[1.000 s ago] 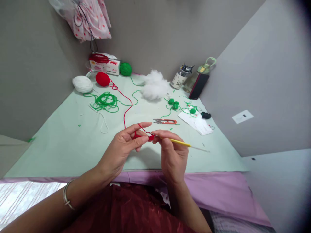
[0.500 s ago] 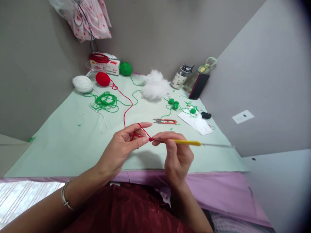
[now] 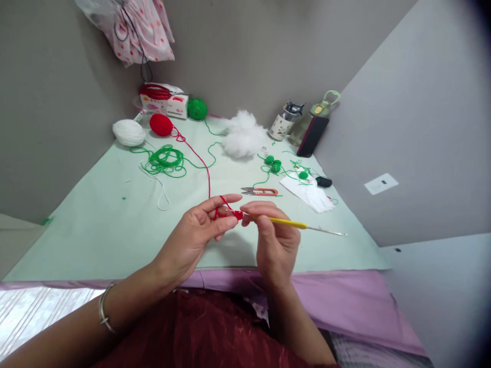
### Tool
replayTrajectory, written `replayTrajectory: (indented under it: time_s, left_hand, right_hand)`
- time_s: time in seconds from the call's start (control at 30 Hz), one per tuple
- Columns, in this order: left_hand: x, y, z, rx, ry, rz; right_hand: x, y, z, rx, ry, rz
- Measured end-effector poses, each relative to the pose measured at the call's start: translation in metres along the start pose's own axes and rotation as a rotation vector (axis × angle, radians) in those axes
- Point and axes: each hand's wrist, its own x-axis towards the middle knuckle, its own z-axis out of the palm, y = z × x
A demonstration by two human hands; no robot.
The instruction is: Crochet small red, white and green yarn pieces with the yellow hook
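My left hand [image 3: 195, 232] pinches a small red crochet piece [image 3: 238, 215], with red yarn [image 3: 199, 158] looped over its forefinger. That strand runs back across the pale green mat [image 3: 95, 220] to a red yarn ball [image 3: 161, 124]. My right hand [image 3: 274, 240] grips a yellow-handled crochet hook [image 3: 291, 223]; the hook's tip is at the red piece and its metal tail points right. Both hands hover above the mat's near edge.
On the mat lie orange thread snips [image 3: 261, 191], a green yarn tangle [image 3: 165, 159], a white yarn ball [image 3: 128, 132], a green yarn ball [image 3: 197, 108], white stuffing [image 3: 243, 134], small green crochet pieces [image 3: 274, 163], a white cloth [image 3: 312, 194]. A box [image 3: 164, 101], jar [image 3: 282, 125] and bottle [image 3: 320, 110] stand at the back.
My right hand moved back toward the left hand, pushing the hook's tip into the red piece after pulling away to the right half a second ago. The red strand shifted slightly.
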Motion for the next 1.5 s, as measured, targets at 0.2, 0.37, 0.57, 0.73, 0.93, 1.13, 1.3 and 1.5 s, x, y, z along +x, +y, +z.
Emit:
replayTrajectory:
  time_s: [0.2,0.37,0.57,0.73,0.93,1.13,1.3,1.5]
  left_hand:
    - [0.0,0.001,0.0,0.11,-0.011,0.065]
    - [0.004,-0.002,0.0,0.047,0.013,0.025]
    - [0.006,-0.004,-0.004,-0.162,-0.048,-0.129]
    - [0.005,0.0,-0.006,-0.14,-0.024,-0.089]
    - [-0.001,-0.003,0.005,-0.003,0.048,0.029]
    - [0.004,-0.006,0.0,-0.202,-0.049,-0.145]
    - [0.004,-0.006,-0.001,-0.109,-0.008,-0.045]
    - [0.0,-0.011,0.0,0.064,-0.045,0.043]
  right_hand:
    - [-0.002,-0.001,-0.002,-0.114,-0.043,-0.065]
    - [-0.015,0.007,-0.005,-0.501,-0.126,-0.344]
    - [-0.013,0.007,-0.006,-0.298,-0.001,-0.284]
    - [-0.003,0.003,-0.009,0.042,0.066,-0.015]
    - [-0.011,0.008,-0.002,-0.255,0.02,-0.178]
    - [-0.008,0.011,-0.006,-0.397,0.035,-0.315]
    - [0.002,0.006,-0.007,0.022,0.064,0.023]
    - [-0.004,0.006,0.001,-0.183,0.011,-0.088]
